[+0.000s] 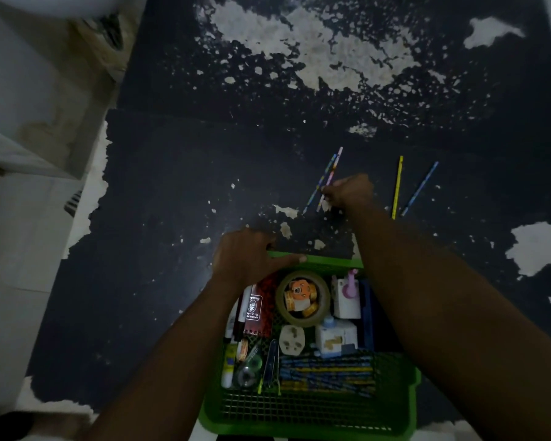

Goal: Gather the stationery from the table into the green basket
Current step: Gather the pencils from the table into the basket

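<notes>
The green basket (315,418) stands at the near edge of the dark table, holding a tape roll (303,299), pencils, a plug, glue and other stationery. My left hand (252,254) grips the basket's far rim. Beyond the basket, my right hand (352,190) pinches a pink pencil (331,176) that lies on the table beside a blue patterned pencil (320,183). To the right of that hand lie a yellow pencil (397,186) and a blue pencil (422,187), untouched.
The table top (172,202) is black with large patches of peeled, pale surface. Its left edge drops to a light tiled floor (19,249). My right forearm crosses over the basket's right side.
</notes>
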Tool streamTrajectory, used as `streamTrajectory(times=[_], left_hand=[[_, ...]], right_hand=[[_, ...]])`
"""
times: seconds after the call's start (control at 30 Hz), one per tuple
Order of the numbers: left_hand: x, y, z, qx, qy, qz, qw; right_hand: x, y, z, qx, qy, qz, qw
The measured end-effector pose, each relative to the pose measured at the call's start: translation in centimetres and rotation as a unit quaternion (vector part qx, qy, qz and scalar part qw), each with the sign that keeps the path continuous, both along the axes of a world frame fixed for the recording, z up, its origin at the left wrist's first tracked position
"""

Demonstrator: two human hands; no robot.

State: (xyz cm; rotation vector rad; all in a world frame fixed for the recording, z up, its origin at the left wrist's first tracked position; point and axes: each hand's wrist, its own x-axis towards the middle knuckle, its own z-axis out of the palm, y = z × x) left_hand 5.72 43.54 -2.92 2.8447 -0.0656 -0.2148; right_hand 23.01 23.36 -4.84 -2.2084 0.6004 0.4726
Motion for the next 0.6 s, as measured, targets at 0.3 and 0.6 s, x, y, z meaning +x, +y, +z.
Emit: streamTrajectory(times=[0.3,0.6], left_hand=[[0.1,-0.1,0.9,0.006,0.007,0.002,1.0],[-0.2,-0.3,1.2,-0.036,0.008,0.005,0.999]], right_hand=[[-3.2,-1.7,3.1,0.057,-0.101,0.033,0.993],[-21.1,-5.8,12.9,0.061,0.045,0.499,0.863]])
